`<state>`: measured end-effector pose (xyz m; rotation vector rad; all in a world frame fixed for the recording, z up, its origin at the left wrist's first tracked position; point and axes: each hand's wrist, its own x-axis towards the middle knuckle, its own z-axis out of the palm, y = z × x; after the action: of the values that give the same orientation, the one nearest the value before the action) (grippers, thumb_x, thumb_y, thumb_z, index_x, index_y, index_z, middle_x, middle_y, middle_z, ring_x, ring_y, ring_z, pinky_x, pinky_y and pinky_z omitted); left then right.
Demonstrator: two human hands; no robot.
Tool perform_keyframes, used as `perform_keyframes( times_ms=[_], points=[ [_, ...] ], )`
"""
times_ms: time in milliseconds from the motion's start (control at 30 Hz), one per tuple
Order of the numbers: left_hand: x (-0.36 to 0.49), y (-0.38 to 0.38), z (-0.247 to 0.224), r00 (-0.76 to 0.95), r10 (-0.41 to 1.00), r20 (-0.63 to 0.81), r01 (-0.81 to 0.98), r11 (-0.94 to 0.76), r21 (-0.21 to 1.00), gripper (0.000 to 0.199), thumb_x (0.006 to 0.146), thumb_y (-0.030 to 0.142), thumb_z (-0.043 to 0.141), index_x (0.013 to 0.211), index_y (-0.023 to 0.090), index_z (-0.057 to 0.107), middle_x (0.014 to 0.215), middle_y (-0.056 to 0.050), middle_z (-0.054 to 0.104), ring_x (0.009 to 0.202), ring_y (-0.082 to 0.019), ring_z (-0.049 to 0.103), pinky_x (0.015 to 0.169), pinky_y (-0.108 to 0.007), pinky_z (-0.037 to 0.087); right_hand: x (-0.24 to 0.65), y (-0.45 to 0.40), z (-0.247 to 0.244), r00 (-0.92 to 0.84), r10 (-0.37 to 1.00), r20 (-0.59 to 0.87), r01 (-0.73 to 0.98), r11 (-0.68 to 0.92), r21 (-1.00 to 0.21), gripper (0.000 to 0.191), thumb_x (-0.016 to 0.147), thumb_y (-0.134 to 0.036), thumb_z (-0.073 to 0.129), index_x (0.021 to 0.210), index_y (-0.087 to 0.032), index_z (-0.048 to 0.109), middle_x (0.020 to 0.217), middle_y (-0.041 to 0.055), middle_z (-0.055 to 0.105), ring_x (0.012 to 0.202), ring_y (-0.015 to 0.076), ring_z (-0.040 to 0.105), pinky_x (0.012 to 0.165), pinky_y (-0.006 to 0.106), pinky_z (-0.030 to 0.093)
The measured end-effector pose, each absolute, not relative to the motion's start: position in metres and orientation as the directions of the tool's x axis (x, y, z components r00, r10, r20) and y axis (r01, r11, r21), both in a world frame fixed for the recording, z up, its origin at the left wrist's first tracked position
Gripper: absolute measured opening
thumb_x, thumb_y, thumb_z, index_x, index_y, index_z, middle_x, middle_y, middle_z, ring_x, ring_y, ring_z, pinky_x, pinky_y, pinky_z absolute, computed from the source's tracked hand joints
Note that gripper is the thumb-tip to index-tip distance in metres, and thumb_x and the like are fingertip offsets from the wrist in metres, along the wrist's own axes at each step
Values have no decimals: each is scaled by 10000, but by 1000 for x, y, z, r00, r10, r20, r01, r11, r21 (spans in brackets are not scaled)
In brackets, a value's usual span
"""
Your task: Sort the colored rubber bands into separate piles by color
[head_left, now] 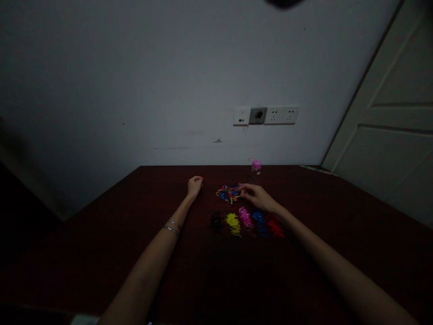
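The person's slender left forearm (152, 253) wears a thin, silver-coloured, metallic-looking bracelet (172, 229) that circles it in what look like two narrow bands, its finer detail too small and dim to tell. The left hand (195, 186), the right hand (256, 196) and the slender right forearm (333, 259) are bare.

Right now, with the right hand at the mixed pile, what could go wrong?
1. The right forearm passes close by the red pile; a low sweep might drag it into the blue pile beside it.
2. The bottle stands just beyond the right hand and could get knocked.
3. The black pile barely shows against the dark table, so stray pieces may be missed.
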<state>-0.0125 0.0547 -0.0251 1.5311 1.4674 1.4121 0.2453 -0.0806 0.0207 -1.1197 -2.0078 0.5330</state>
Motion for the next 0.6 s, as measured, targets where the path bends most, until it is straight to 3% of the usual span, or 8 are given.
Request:
perform_keyframes(
  times_ms=[200,600],
  points=[
    [-11,51,-22,-164,949,269,312,-209,927,205,678,169,462,782,113,629,500,20,508,461,-81,460,477,-174,347,227,-98,33,-577,778,247,454,557,-695,155,776,-209,479,859,-167,602,701,9,570,620,113,516,558,216,406],
    [-11,46,-19,-119,952,282,323,-232,918,190,656,156,469,755,110,625,493,21,504,469,-84,459,478,-181,339,213,-100,23,-570,786,240,496,561,-663,202,756,-161,478,911,-160,606,726,20,593,612,107,520,549,211,404]
  ],
)
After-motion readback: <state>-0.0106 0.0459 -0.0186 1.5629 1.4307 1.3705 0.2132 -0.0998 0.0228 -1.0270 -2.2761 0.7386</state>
